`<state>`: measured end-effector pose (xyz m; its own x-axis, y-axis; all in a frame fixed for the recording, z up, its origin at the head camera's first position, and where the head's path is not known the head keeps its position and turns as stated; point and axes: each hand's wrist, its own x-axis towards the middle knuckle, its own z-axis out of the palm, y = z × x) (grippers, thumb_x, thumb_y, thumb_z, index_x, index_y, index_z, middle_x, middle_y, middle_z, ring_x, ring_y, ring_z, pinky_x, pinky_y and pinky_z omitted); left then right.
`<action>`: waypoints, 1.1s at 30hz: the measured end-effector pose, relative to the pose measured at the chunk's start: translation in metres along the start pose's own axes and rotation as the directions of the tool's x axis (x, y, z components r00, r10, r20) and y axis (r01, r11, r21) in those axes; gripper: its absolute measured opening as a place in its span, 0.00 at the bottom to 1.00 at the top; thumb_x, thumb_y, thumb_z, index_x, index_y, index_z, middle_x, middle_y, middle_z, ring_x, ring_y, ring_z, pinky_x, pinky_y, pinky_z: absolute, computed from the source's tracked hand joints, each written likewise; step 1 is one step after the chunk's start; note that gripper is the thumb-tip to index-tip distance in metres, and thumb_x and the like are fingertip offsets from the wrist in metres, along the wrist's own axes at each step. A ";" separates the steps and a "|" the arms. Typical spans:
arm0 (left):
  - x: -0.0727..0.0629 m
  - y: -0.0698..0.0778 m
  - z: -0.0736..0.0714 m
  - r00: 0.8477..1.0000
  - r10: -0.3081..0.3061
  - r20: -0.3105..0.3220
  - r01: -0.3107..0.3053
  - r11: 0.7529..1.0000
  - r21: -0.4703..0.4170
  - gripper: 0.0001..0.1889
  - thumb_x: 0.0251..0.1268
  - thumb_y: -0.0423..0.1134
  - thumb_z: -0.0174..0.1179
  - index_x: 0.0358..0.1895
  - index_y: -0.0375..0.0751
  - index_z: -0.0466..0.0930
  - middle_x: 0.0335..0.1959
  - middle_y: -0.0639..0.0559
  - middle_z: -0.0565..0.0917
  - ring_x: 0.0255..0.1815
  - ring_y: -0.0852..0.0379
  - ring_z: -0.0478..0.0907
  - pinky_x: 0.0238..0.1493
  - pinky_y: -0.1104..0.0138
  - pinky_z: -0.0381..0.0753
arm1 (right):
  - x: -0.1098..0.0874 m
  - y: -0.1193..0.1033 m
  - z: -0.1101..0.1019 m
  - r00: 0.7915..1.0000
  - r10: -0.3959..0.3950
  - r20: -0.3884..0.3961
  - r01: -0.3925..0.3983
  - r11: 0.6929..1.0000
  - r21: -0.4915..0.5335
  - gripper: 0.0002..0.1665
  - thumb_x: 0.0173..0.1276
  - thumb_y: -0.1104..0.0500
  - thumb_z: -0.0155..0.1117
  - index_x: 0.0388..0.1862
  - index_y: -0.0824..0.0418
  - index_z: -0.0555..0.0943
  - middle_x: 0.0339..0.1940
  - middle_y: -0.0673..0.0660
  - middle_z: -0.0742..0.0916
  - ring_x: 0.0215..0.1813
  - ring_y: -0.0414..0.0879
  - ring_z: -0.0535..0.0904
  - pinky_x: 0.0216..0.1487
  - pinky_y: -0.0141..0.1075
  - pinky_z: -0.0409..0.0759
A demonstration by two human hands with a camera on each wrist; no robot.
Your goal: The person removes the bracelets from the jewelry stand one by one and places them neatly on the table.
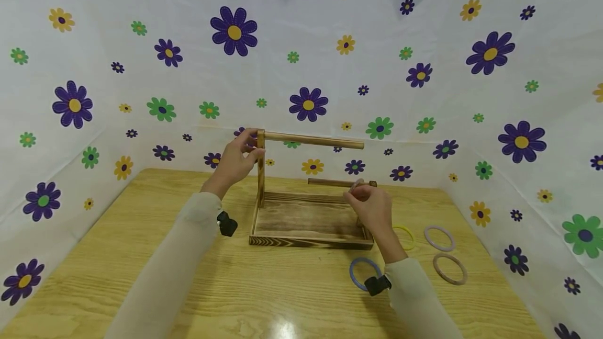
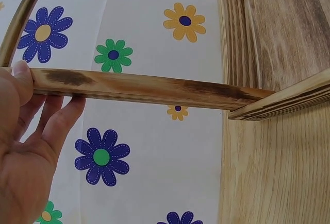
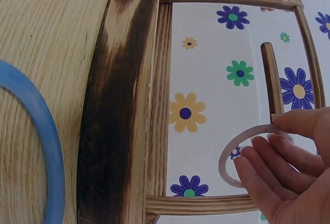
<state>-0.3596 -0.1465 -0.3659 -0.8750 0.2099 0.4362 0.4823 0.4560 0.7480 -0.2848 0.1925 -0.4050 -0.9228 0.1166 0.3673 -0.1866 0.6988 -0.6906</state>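
Note:
A wooden stand with a shallow tray base [image 1: 311, 243] sits on the table, an upper rod [image 1: 313, 140] and a shorter lower rod [image 1: 327, 182] running across it. My left hand [image 1: 237, 161] grips the top of the left post [image 2: 149, 89] between thumb and fingers. Between thumb and fingertips, my right hand [image 1: 374, 205] pinches a pale greyish-purple ring [image 3: 225, 157] at the lower rod, well in from its free end. The ring seems to go around the rod, but my thumb hides the crossing. My right hand also covers most of the right post.
To the right of the stand lie a yellow ring [image 1: 413, 237], a lilac ring [image 1: 453, 244] and a brown ring [image 1: 436, 267]. A blue ring [image 1: 352, 272] lies in front, near my right wrist. Flower-patterned cloth [image 1: 282, 82] encloses the table's back and sides.

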 end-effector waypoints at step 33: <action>0.002 0.000 -0.001 1.000 -0.016 0.008 0.016 1.000 0.006 0.25 0.80 0.41 0.56 0.75 0.49 0.66 0.54 0.39 0.79 0.59 0.38 0.83 0.59 0.43 0.82 | -0.003 -0.012 0.010 0.998 -0.054 0.030 0.050 0.990 0.130 0.11 0.68 0.61 0.72 0.45 0.67 0.89 0.40 0.65 0.93 0.41 0.57 0.91 0.41 0.42 0.89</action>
<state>-0.3610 -0.1473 -0.3645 -0.8829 0.2091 0.4204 0.4680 0.4646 0.7518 -0.2834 0.1764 -0.4039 -0.9211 0.0573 0.3852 -0.2745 0.6060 -0.7466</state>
